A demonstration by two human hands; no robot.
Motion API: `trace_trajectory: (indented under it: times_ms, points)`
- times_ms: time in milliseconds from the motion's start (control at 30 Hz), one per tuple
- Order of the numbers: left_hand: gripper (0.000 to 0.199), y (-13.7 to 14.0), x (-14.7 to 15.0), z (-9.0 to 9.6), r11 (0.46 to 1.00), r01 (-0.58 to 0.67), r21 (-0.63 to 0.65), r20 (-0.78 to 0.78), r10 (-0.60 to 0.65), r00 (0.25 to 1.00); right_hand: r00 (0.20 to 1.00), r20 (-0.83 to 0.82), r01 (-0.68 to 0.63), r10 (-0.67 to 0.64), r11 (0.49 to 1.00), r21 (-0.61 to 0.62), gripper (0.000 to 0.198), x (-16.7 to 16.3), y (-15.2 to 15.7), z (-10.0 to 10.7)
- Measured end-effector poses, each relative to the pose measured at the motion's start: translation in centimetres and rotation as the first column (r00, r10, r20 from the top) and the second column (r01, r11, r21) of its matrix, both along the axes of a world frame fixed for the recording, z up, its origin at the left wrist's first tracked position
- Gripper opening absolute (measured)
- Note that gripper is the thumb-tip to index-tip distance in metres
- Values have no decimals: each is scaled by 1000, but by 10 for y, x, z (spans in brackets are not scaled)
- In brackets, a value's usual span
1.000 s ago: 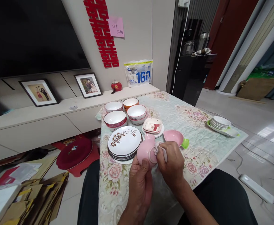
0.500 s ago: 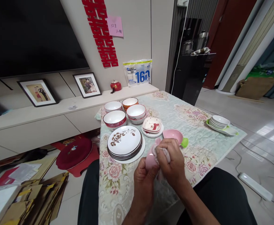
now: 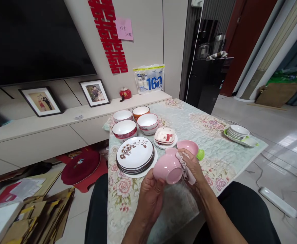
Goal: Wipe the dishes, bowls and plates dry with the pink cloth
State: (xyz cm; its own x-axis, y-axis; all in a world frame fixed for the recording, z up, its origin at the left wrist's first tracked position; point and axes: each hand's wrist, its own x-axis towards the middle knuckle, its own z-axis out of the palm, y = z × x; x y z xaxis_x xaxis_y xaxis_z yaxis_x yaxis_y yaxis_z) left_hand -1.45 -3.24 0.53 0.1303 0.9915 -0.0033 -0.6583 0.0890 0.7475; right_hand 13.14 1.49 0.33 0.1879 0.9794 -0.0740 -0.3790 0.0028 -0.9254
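A pink bowl is tilted above the near edge of the table, its round foot turned toward me. My left hand grips its left side, thumb on the outside. A pale pink cloth is bunched in my right hand, which presses it to the bowl's right side. Just behind stands another pink bowl with a green leaf-shaped handle. To the left lies a stack of white plates with a brown flower pattern. Small bear-patterned dishes rest on white saucers beyond my hands.
Several stacked bowls stand at the table's far left. Small white dishes sit on a green-edged tray at the right corner. A red stool and flattened cardboard are on the left, a power strip on the right floor.
The bowl has turned so that its underside now faces me. My right hand has shifted slightly right with the cloth, from covering the bowl to its right side.
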Motion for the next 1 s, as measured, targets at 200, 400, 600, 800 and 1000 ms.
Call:
trace_trajectory:
  times_ms: [200, 400, 600, 800, 1000]
  points:
    - [33, 6, -18, 11, 981, 181, -77, -157, -191, 969, 986, 158, -58, 50, 997, 48, 31, 14, -5, 0]
    - [35, 3, -12, 5, 984, 170, -48, -202, -176, 963, 789, 600, -135, -133, 915, 381, 16, 5, -15, 14]
    - [30, 2, -10, -5, 990, 136, 21, -364, -119, 924, 526, 747, -345, -407, 700, 625, 21, -14, -29, 30]
    - [29, -6, -9, -3, 986, 165, -3, -274, -160, 948, 726, 614, -50, -310, 866, 497, 20, 1, -16, 14]
    - [27, -9, -3, -1, 997, 83, -7, -248, -82, 965, 732, 604, 139, -315, 937, 321, 29, -8, -18, 7]
